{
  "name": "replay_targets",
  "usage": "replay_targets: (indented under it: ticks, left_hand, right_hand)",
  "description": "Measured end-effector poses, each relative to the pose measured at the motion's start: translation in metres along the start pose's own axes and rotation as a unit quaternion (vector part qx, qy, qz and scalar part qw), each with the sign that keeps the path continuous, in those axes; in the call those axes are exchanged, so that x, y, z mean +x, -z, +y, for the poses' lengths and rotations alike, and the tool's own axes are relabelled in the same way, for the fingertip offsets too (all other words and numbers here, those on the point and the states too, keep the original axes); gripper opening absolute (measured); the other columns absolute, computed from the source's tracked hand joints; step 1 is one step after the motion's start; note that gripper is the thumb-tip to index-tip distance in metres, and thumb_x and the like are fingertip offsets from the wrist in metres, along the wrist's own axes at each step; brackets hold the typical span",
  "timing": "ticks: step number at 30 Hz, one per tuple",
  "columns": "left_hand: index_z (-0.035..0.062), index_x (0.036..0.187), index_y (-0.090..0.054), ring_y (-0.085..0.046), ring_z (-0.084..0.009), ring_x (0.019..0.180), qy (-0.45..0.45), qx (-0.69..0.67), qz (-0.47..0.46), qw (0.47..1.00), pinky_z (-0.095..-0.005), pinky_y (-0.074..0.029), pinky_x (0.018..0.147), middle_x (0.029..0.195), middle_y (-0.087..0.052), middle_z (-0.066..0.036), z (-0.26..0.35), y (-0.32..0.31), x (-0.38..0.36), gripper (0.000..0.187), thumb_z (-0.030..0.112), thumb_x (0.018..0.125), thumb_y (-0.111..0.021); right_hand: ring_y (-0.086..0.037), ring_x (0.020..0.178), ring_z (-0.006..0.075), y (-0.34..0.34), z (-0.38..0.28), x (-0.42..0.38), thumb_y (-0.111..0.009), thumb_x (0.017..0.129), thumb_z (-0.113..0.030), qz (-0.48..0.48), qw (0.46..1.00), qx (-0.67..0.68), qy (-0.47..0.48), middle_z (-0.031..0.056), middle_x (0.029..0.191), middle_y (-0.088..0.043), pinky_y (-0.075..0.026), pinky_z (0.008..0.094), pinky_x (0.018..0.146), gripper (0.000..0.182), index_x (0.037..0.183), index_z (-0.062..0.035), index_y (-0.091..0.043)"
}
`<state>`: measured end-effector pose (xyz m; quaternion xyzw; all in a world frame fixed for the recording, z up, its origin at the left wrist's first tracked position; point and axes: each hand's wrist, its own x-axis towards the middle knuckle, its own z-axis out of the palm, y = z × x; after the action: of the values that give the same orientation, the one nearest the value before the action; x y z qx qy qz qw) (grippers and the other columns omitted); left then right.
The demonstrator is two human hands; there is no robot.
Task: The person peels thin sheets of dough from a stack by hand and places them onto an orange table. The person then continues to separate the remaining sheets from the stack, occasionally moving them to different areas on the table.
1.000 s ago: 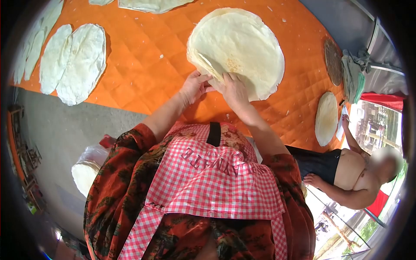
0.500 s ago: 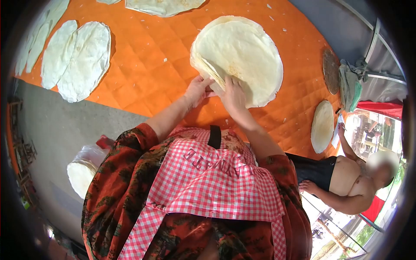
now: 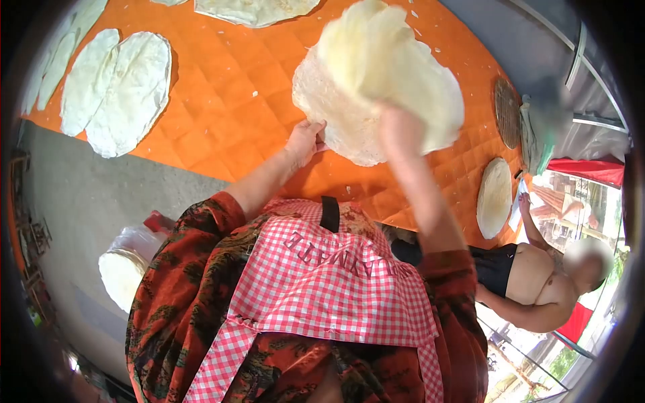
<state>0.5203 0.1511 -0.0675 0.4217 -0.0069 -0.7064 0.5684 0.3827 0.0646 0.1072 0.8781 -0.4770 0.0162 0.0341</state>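
Note:
A thin round flatbread (image 3: 416,80), pale yellow and blurred by motion, is lifted and partly folded over. At its near side my right hand (image 3: 402,127), also blurred, is closed on it. Under it another browned flatbread (image 3: 339,121) lies on the orange quilted cloth (image 3: 228,101). My left hand (image 3: 306,141) pinches the left near edge of that lower flatbread, thumb and fingers together. How many layers my right hand carries cannot be made out.
Folded flatbreads (image 3: 131,94) lie at the left, another (image 3: 255,10) at the far edge. To the right are a round flatbread (image 3: 494,198) and a dark round rack (image 3: 507,113). A person (image 3: 537,282) stands at the right. A bagged stack of flatbreads (image 3: 124,272) is at lower left.
My right hand has moved right, away from my left hand, swinging the top flatbread up and to the right. The lower flatbread is now uncovered. My left hand has stayed nearly still.

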Motion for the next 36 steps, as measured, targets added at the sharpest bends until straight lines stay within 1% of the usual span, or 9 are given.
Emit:
replay_targets:
  ticks: [5, 9, 13, 18, 21, 23, 26, 31, 36]
  left_hand:
    - [0.0112, 0.064, -0.049, -0.042, -0.0162, 0.043, -0.035, 0.173, -0.003, 0.984, -0.0315, -0.035, 0.036, 0.053, -0.042, -0.003, 0.002, 0.003, -0.008, 0.022, 0.018, 0.084, -0.053]
    - [0.0154, 0.064, -0.045, -0.042, -0.0157, 0.045, -0.003, 0.05, -0.02, 0.999, -0.0347, -0.037, 0.04, 0.054, -0.043, 0.001, -0.004, 0.013, 0.004, 0.025, 0.024, 0.085, -0.056]
    - [0.0035, 0.068, -0.051, -0.057, -0.0247, 0.063, -0.1, 0.242, -0.106, 0.959, -0.0421, -0.053, 0.056, 0.064, -0.053, -0.011, 0.004, 0.03, 0.017, 0.019, 0.009, 0.086, -0.051]
    - [0.0025, 0.073, -0.055, -0.061, -0.0232, 0.065, -0.028, 0.034, -0.072, 0.996, -0.0331, -0.052, 0.065, 0.066, -0.058, -0.007, 0.005, 0.001, 0.002, 0.024, 0.021, 0.084, -0.064]
    - [0.003, 0.077, -0.057, -0.062, -0.0223, 0.066, -0.089, 0.081, -0.163, 0.979, -0.0327, -0.051, 0.064, 0.068, -0.061, -0.006, 0.002, 0.026, 0.018, 0.019, 0.019, 0.08, -0.067]
    - [0.0051, 0.085, -0.058, -0.061, -0.0221, 0.07, -0.17, 0.331, -0.196, 0.907, -0.0357, -0.051, 0.066, 0.075, -0.062, -0.006, 0.008, 0.028, 0.008, 0.015, 0.019, 0.081, -0.064]
    - [0.0081, 0.099, -0.056, -0.059, -0.0226, 0.079, -0.227, 0.732, -0.126, 0.63, -0.0409, -0.052, 0.072, 0.088, -0.062, -0.008, 0.028, -0.004, -0.049, 0.017, 0.02, 0.087, -0.055]
    - [0.0063, 0.101, -0.058, -0.06, -0.0259, 0.09, -0.094, 0.27, -0.134, 0.949, -0.0425, -0.05, 0.079, 0.096, -0.064, -0.011, -0.001, 0.024, 0.02, 0.023, 0.021, 0.083, -0.056]
    - [0.0051, 0.12, -0.051, -0.056, -0.0254, 0.108, 0.03, -0.072, -0.176, 0.981, -0.0451, -0.045, 0.094, 0.116, -0.06, -0.009, 0.015, 0.008, -0.023, 0.037, 0.026, 0.089, -0.047]
  right_hand:
    - [-0.062, 0.061, 0.0264, -0.133, -0.017, -0.047, -0.055, 0.08, -0.016, -0.054, 0.998, 0.012, 0.004, 0.0136, 0.067, -0.061, -0.047, 0.0423, 0.053, 0.012, 0.075, -0.0092, -0.063]
    - [-0.062, 0.089, 0.0335, -0.104, 0.015, 0.002, -0.049, 0.081, -0.028, -0.111, 0.926, 0.324, -0.161, 0.0217, 0.086, -0.065, -0.046, 0.0464, 0.077, 0.033, 0.083, 0.0, -0.066]
    - [-0.065, 0.083, 0.0338, 0.038, 0.064, 0.083, -0.056, 0.071, -0.003, -0.07, 0.991, 0.113, 0.004, 0.0193, 0.088, -0.067, -0.05, 0.0458, 0.066, 0.016, 0.08, -0.003, -0.069]
    - [-0.064, 0.072, 0.036, 0.139, 0.046, 0.062, -0.052, 0.072, -0.002, 0.074, 0.996, 0.035, 0.026, 0.0189, 0.078, -0.065, -0.048, 0.048, 0.06, 0.016, 0.075, -0.0044, -0.067]
    - [-0.064, 0.075, 0.0382, 0.06, 0.015, 0.032, -0.049, 0.077, -0.01, 0.078, 0.987, 0.135, 0.03, 0.0219, 0.083, -0.066, -0.048, 0.0511, 0.066, 0.021, 0.078, -0.0026, -0.069]
    - [-0.064, 0.083, 0.0388, -0.025, -0.008, 0.016, -0.047, 0.079, -0.015, 0.067, 0.99, 0.127, 0.008, 0.0231, 0.087, -0.066, -0.046, 0.0514, 0.075, 0.026, 0.082, -0.0008, -0.069]
    - [-0.063, 0.079, 0.0355, -0.13, -0.024, -0.021, -0.051, 0.078, -0.02, 0.017, 0.994, 0.108, 0.025, 0.0204, 0.083, -0.066, -0.046, 0.048, 0.072, 0.025, 0.081, -0.0025, -0.068]
    - [-0.064, 0.062, 0.0283, -0.093, -0.027, -0.04, -0.061, 0.074, -0.028, -0.137, 0.986, 0.095, -0.006, 0.0134, 0.07, -0.066, -0.048, 0.0404, 0.055, 0.021, 0.073, -0.0083, -0.068]
    - [-0.064, 0.088, 0.0242, -0.123, -0.024, -0.05, -0.06, 0.076, -0.017, 0.005, 0.998, 0.026, 0.056, 0.0125, 0.094, -0.063, -0.052, 0.0365, 0.066, 0.023, 0.096, -0.0047, -0.061]
